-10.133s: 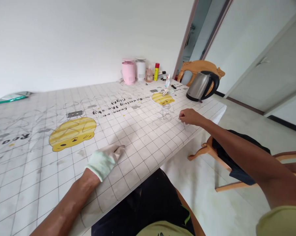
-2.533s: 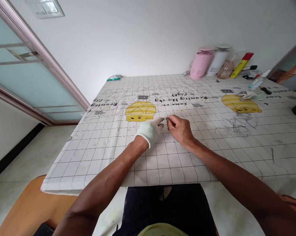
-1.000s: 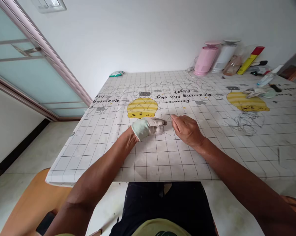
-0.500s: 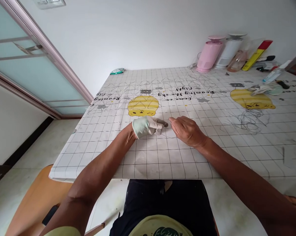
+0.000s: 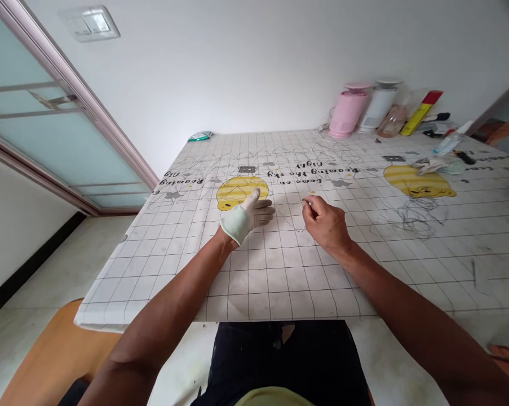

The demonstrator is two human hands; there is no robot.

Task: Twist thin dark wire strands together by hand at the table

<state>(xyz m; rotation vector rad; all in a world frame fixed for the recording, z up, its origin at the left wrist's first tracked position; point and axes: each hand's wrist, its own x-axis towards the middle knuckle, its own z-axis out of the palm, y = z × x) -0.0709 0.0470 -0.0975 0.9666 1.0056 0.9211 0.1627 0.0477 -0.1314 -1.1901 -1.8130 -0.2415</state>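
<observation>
My left hand (image 5: 254,213) wears a white work glove with a pale green cuff. Its thumb points up and the fingers are stretched out, open, just above the tablecloth. My right hand (image 5: 325,223) is bare, its thumb and forefinger pinched together on a thin dark thread (image 5: 294,228). The thread curves down over the cloth from the right hand toward the gloved fingers; whether it touches the glove I cannot tell. A loose tangle of similar dark threads (image 5: 419,217) lies on the table to the right of my right hand.
The table wears a white checked cloth (image 5: 186,270) with yellow bear prints. At the back right stand a pink cylinder (image 5: 349,113), a white one (image 5: 376,110), bottles and a yellow-red box (image 5: 421,115). Another glove (image 5: 444,165) lies at right; a green packet (image 5: 200,136) sits at the back left corner.
My left hand has moved away from the right hand and its fingers have spread. My right hand stays pinched, now with the thread hanging in a curve. The view has tilted up slightly.
</observation>
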